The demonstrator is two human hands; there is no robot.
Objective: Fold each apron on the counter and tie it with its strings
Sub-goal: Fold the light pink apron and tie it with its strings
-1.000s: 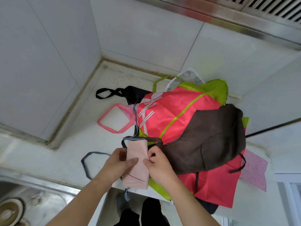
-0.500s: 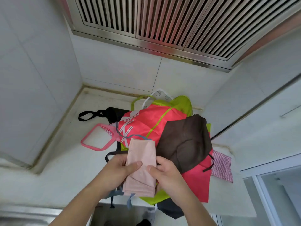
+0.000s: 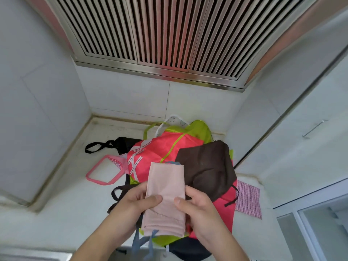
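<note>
Since a moment ago I am lifting the folded pink apron [image 3: 165, 196] higher, so it is now covering more of the red apron [image 3: 160, 147] behind it. My left hand [image 3: 133, 201] and right hand [image 3: 197, 204] are both gripping it, thumbs pressing its front, above the counter [image 3: 62, 213] edge, its blue strings [image 3: 143, 242] dangling below.

We are seeing a pale pink folded apron [image 3: 165, 196] with grey-blue strings [image 3: 145, 243], a coral-red apron [image 3: 160, 147] showing white stripes and lime-green trim, a dark brown apron [image 3: 205, 166], a black apron [image 3: 120, 144], a pink-and-white checked apron [image 3: 248, 198] with a solid pink neck loop [image 3: 101, 172], a white counter [image 3: 66, 204] and a steel vent grille [image 3: 160, 32].
</note>
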